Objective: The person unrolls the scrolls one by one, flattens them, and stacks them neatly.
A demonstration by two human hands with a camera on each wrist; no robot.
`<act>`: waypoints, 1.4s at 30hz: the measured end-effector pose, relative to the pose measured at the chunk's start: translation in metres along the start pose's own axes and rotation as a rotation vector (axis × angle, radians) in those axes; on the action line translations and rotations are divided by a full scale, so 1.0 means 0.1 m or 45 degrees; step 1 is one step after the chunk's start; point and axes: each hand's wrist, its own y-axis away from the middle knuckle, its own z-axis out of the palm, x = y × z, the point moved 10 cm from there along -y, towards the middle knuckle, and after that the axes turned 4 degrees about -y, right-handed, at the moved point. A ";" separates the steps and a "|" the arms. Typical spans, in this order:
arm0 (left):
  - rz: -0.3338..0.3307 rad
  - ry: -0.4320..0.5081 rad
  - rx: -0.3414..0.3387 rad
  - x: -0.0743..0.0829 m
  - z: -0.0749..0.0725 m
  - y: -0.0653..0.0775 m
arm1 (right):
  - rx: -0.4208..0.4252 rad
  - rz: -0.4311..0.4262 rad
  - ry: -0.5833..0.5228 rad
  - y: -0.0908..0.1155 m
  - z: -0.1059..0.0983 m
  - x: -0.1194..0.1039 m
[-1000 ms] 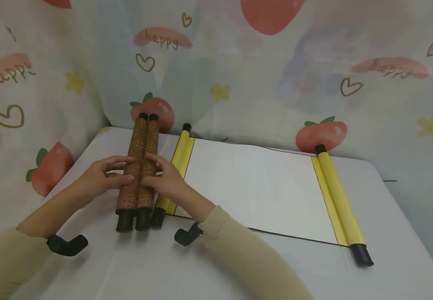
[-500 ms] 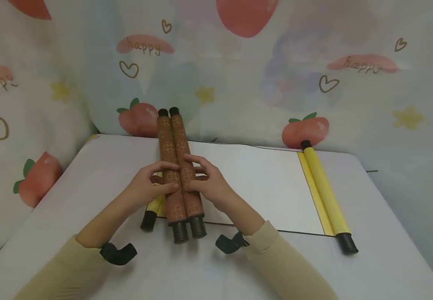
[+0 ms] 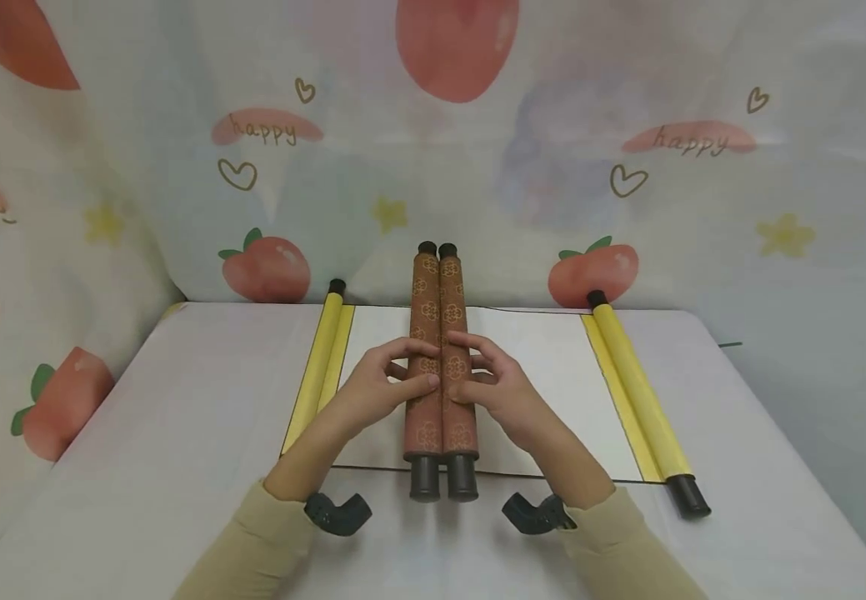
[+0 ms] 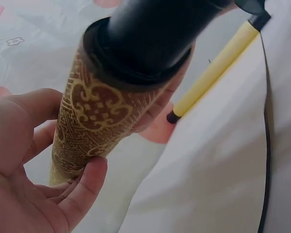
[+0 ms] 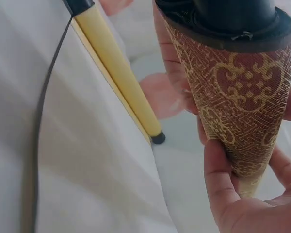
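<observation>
A rolled scroll (image 3: 426, 433) in brown brocade with gold flower medallions shows two rollers side by side with black end knobs. It points away from me, above the middle of the white sheet of an unrolled scroll (image 3: 545, 350). My left hand (image 3: 376, 383) grips its left roller, thumb on top and fingers curling over the left side. From the other side my right hand (image 3: 508, 392) holds the right roller the same way. In the right wrist view the brocade roll (image 5: 250, 82) sits between thumb and fingers; the left wrist view shows its black knob (image 4: 155, 39) up close.
The unrolled scroll has a yellow roller at each end, left (image 3: 316, 358) and right (image 3: 646, 400), with black knobs. It lies on a white-covered table (image 3: 177, 417). A fruit-printed curtain (image 3: 463, 183) stands behind and at the left. Black curved devices (image 3: 338, 512) sit at both wrists.
Both hands have carried the brown scroll rightward, from left of the left yellow roller to over the middle of the white sheet. The head view has shifted too; the grip stays the same.
</observation>
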 end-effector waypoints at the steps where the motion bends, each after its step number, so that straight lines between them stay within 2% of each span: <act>1: -0.006 0.017 0.010 -0.01 0.02 -0.01 | -0.002 -0.003 0.002 0.01 -0.02 0.01; 5: -0.020 0.049 0.053 -0.07 0.09 0.01 | -0.018 0.008 0.026 0.01 -0.05 0.06; 13: 0.017 0.083 0.063 -0.09 0.22 0.01 | 0.006 -0.017 0.223 0.03 -0.14 0.11; 17: 0.025 0.104 0.035 -0.06 0.26 -0.02 | -0.012 -0.018 0.186 0.08 -0.19 0.11; 26: 0.005 0.009 0.010 -0.01 0.15 0.07 | -0.115 -0.038 0.034 0.11 -0.20 0.05; 33: 0.039 -0.033 -0.006 0.04 0.12 0.08 | -0.103 -0.089 0.009 0.13 -0.21 -0.04; 37: 0.067 -0.013 0.006 0.07 0.10 0.09 | -0.084 -0.104 0.036 0.12 -0.21 -0.07; 42: 0.101 0.023 -0.005 0.10 0.15 0.10 | -0.067 -0.102 0.017 0.16 -0.25 -0.05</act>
